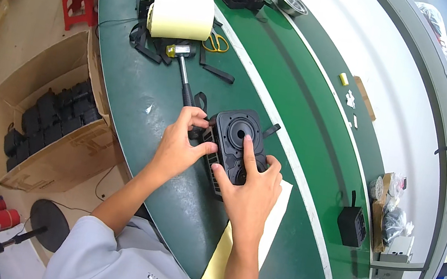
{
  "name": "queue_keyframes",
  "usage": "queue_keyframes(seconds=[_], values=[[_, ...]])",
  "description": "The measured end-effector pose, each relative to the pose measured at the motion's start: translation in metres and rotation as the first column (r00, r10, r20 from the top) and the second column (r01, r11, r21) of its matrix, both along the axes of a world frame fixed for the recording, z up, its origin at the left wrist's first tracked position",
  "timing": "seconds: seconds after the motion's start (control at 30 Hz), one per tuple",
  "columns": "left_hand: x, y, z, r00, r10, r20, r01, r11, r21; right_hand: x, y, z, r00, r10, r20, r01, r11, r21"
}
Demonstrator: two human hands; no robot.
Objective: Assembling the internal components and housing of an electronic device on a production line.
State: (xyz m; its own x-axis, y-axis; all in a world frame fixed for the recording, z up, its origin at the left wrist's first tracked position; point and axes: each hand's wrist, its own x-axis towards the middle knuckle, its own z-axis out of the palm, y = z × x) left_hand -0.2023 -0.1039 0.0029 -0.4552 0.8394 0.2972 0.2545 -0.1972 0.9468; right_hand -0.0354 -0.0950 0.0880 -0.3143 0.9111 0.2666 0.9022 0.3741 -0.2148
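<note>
A black box-shaped portable speaker (232,119) stands on the green workbench, its face with a round driver turned up. My left hand (181,140) grips its left side, thumb at the near part of that edge and fingers at the far corner. From the near side my right hand (251,185) grasps it: the index finger rests on the driver's middle, the thumb lies by the left edge, and the other fingers are curled at the right edge. A black strap (271,130) sticks out past the right side. Beyond my left hand lies a hammer (184,75) with a yellow-tipped head.
A roll of pale yellow sheet (181,17), yellow-handled scissors (216,43) and black straps lie farther up the bench. Yellow paper (276,212) lies under my right forearm. Another black speaker (351,225) stands at right. A carton (50,164) of black units stands at left.
</note>
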Motion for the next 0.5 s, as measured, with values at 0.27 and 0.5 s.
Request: queue_keyframes(seconds=[0.27,0.5], values=[[-0.0054,-0.0015,0.0027,0.922,-0.062,0.382,0.091,0.994,-0.059,0.0022,-0.0015,0.0037,1.0,-0.002,0.007,0.002,0.998,-0.058],[-0.0069,0.0011,-0.0004,0.972,-0.08,0.222,0.078,0.997,0.016,0.0092,0.0042,0.0052,0.997,0.076,-0.007,-0.076,0.996,-0.036]])
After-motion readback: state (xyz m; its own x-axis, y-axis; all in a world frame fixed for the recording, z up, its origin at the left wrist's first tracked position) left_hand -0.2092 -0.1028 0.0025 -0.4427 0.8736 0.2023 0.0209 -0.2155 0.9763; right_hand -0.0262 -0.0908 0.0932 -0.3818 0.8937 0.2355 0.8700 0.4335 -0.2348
